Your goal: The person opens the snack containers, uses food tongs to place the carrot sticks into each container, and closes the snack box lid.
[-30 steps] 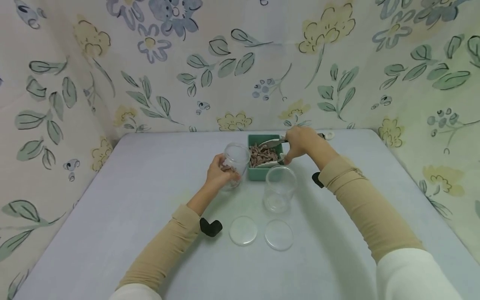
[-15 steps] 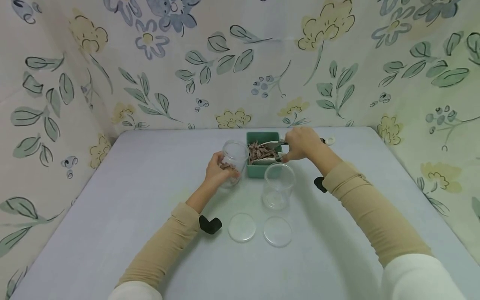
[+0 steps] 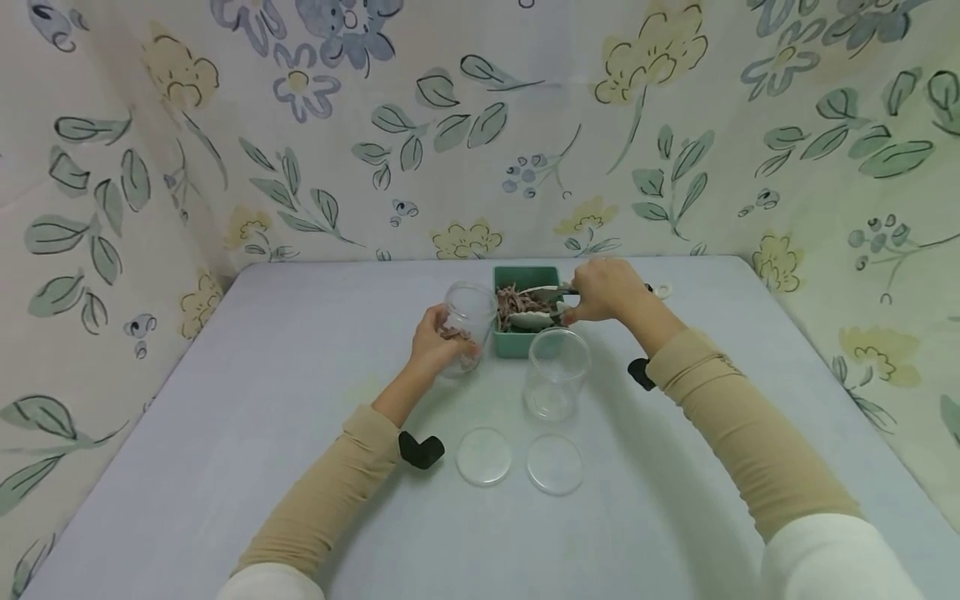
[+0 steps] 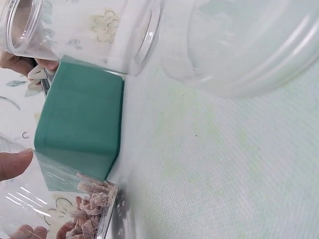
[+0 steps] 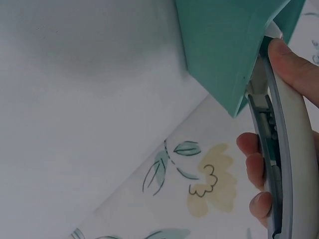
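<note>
My left hand (image 3: 438,343) grips a clear plastic jar (image 3: 472,304) around its side. Brown dried strips (image 4: 89,209) lie at the bottom of this jar in the left wrist view. My right hand (image 3: 602,290) holds a pair of tongs (image 5: 294,144), thumb on one arm and fingers on the other. Their pale tips (image 3: 534,320) reach into a green box (image 3: 517,345), which contains a heap of similar brown strips (image 3: 512,302). A second clear jar (image 3: 553,400) stands in front of the box, untouched by either hand; strips between the tongs' tips are hard to make out.
Two clear round lids (image 3: 483,457) lie side by side on the pale table (image 3: 300,375), nearer to me than the jars. Behind the table hangs a floral cloth (image 3: 465,167). A small white ring (image 3: 662,291) shows beyond my right wrist.
The tongs' tips have come closer together inside the green box, and the lower one shows more plainly over the strips. My left hand and its jar stay nearly where they were.
</note>
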`<action>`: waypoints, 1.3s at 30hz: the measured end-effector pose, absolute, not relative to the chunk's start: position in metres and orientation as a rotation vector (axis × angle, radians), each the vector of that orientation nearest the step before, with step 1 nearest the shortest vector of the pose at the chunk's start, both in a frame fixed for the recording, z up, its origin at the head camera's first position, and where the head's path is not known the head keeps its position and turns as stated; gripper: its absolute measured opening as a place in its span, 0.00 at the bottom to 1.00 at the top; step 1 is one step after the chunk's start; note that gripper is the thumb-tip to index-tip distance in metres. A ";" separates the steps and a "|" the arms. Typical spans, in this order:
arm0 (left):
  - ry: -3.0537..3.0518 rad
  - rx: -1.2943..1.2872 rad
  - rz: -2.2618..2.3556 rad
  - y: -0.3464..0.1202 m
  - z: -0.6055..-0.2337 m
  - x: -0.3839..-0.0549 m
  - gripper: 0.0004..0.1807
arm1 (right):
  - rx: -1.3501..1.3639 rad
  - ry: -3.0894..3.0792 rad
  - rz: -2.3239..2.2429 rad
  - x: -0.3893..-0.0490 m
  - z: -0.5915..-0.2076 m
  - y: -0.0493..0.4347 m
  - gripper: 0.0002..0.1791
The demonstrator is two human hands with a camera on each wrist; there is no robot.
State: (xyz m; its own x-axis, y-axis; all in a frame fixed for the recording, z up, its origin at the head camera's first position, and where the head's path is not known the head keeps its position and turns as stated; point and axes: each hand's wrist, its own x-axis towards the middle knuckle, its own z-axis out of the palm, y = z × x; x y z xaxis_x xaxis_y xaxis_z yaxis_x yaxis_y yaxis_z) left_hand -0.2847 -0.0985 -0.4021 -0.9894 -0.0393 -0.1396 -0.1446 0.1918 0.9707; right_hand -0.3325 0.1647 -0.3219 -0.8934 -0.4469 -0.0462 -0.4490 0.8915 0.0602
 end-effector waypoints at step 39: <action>2.450 -0.190 1.876 -0.099 -0.391 -0.293 0.47 | -0.689 3.065 -0.222 -0.318 -0.281 0.202 0.31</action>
